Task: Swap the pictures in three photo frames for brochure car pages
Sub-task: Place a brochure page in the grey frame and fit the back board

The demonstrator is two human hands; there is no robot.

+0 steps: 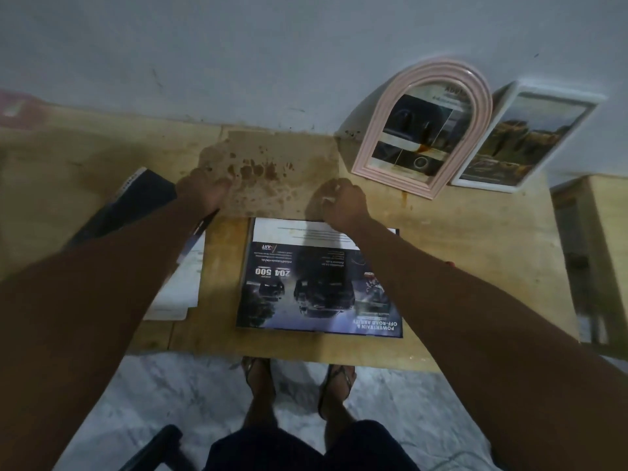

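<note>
A stained brown backing board (282,171) lies flat at the far middle of the wooden table (475,266). My left hand (204,190) grips its left edge. My right hand (343,203) has curled fingers pinching its near right corner. Just in front of the board lies a dark brochure car page (319,287), printed side up. A pink arched frame (424,130) leans on the wall at the right and holds a brochure page. Beside it leans a white rectangular frame (523,137) with a landscape-toned picture.
A dark brochure (136,205) lies under my left forearm, with white papers (180,290) next to it. A wooden unit (594,253) stands off the table's right end. My sandalled feet (299,379) and a dark chair part (159,443) are on the floor below.
</note>
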